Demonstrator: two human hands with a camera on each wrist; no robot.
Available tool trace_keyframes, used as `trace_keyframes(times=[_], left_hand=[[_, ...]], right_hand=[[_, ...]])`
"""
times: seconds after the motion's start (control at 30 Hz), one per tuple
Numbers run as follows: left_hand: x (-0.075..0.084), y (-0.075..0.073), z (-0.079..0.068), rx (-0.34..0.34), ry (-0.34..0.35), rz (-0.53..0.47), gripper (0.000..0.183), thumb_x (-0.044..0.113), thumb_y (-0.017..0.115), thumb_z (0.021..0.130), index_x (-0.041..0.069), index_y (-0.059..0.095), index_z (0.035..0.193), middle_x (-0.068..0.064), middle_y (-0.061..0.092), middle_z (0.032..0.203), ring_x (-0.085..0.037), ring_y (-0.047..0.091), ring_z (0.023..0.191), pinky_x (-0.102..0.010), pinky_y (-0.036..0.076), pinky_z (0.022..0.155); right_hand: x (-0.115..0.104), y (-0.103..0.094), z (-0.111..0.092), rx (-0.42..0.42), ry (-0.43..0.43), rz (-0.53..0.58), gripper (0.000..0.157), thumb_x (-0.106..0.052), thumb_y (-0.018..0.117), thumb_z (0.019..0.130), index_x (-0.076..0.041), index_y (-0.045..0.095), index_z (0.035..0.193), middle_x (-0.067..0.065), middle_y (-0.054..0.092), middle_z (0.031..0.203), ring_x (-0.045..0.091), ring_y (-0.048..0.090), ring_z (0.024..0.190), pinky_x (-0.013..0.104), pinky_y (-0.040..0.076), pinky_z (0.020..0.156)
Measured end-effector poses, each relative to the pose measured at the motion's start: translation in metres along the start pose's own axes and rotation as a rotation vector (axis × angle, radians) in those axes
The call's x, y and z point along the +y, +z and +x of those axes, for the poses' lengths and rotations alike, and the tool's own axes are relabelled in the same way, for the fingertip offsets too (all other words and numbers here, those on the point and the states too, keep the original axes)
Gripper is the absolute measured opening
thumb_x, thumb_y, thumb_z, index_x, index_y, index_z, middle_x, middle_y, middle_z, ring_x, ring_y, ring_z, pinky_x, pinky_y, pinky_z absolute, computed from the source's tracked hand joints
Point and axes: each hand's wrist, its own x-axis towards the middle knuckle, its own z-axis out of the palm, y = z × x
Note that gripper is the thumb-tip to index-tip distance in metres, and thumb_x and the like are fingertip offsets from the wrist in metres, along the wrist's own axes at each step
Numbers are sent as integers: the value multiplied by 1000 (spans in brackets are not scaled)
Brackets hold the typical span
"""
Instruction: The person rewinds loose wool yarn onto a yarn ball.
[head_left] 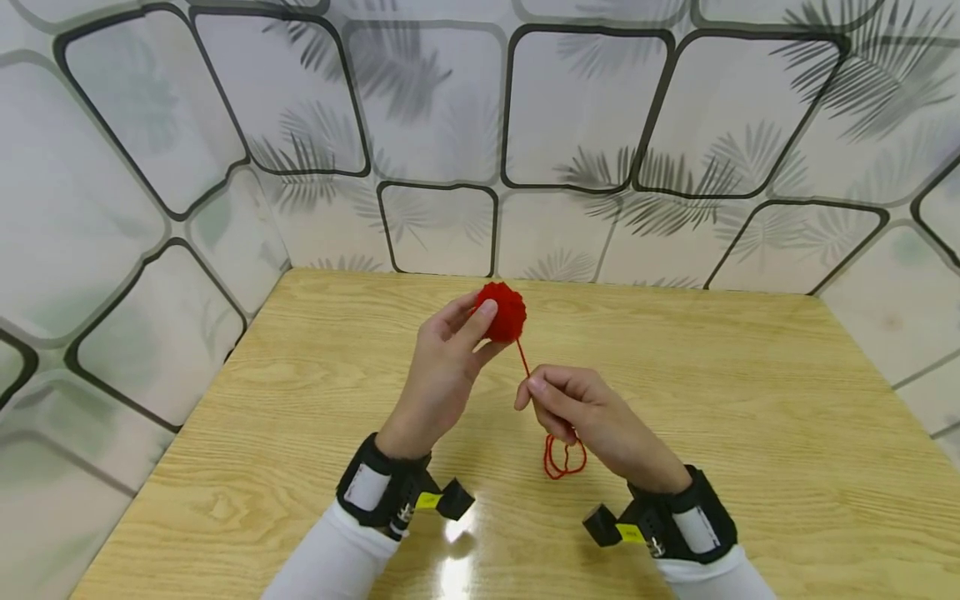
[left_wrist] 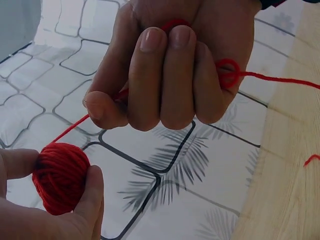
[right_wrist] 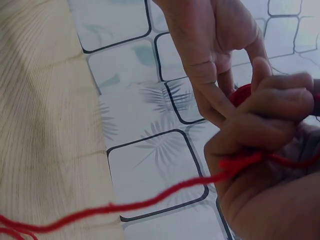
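Observation:
A small ball of red yarn (head_left: pixel 506 313) is pinched between the thumb and fingers of my left hand (head_left: pixel 447 367), above the far part of the table. In the left wrist view the wound strands of the yarn ball (left_wrist: pixel 61 178) show plainly. A taut strand of yarn (head_left: pixel 523 358) runs from the ball to my right hand (head_left: pixel 592 414), which pinches it by thumb and forefinger. The right hand's other fingers curl over more yarn in the palm. From that palm a loose tail of yarn (right_wrist: pixel 150 201) leads away, seen in the right wrist view.
Loose loops of red yarn (head_left: pixel 565 458) show just below the right hand. The wooden table (head_left: pixel 315 358) extends around both hands. Behind and beside it stands a patterned covering (head_left: pixel 442 100) with dark outlines and palm leaves. Each wrist wears a black strap with a camera.

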Motion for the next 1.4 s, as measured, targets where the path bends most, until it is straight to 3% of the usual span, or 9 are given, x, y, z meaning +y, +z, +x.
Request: trace_keyframes(times=[0.2, 0.37, 0.5, 0.7, 0.9, 1.13, 1.27, 1.4], left_hand=[[4, -3, 0, -86, -69, -196, 47, 24, 57, 91, -3, 45, 128, -16, 46, 129, -31, 51, 112, -44, 39, 95], [9, -4, -3, -206, -147, -203, 41, 26, 52, 93, 1, 47, 125, -13, 50, 120, -26, 53, 102, -39, 40, 92], [12, -3, -5, -306, -183, -99, 38, 29, 49, 94, 1, 51, 120, -10, 53, 112, -23, 50, 98, -37, 40, 87], [13, 1, -9, -438, -246, 149, 39, 26, 47, 95, -3, 48, 121, -15, 52, 118, -25, 51, 102, -36, 42, 86], [11, 4, -12, -551, -233, 374, 32, 21, 49, 94, 2, 51, 120, -15, 56, 114, -28, 54, 100, -38, 46, 84], [6, 5, -16, -531, -155, 722, 32, 31, 58, 90, 15, 52, 116, -2, 59, 102, -20, 56, 92, -33, 49, 73], [1, 6, -17, -446, -88, 883, 33, 33, 56, 90, 16, 49, 117, 1, 58, 102, -14, 57, 88, -28, 50, 68], [-2, 7, -16, -329, -28, 951, 35, 34, 52, 92, 14, 47, 121, -1, 57, 108, -14, 58, 87, -26, 49, 67]], right_hand=[[1, 2, 0, -124, -19, -79, 25, -24, 37, 100, -5, 53, 97, 11, 39, 60, 19, 33, 46, 33, 27, 40], [3, -3, 0, -93, 60, -102, 27, -30, 42, 98, -6, 52, 95, 12, 40, 63, 20, 34, 48, 30, 26, 41], [5, -12, -3, 9, 99, -83, 30, -34, 45, 96, -5, 52, 94, 13, 38, 65, 22, 34, 53, 28, 26, 45], [5, -23, -4, 157, 29, 4, 30, -31, 46, 96, -2, 49, 90, 11, 34, 63, 23, 31, 54, 31, 24, 46], [2, -28, -6, 240, 26, 26, 33, -32, 48, 95, 0, 49, 88, 9, 34, 62, 24, 30, 55, 31, 24, 48], [-5, -31, -9, 247, 35, 41, 33, -32, 48, 95, 0, 48, 87, 8, 31, 62, 24, 27, 53, 32, 23, 48], [-9, -30, -12, 236, 30, 56, 31, -30, 48, 95, 0, 50, 90, 8, 32, 62, 24, 27, 53, 31, 23, 47], [-13, -27, -13, 219, 23, 76, 30, -29, 47, 96, 1, 51, 94, 7, 33, 62, 23, 28, 53, 32, 23, 47]])
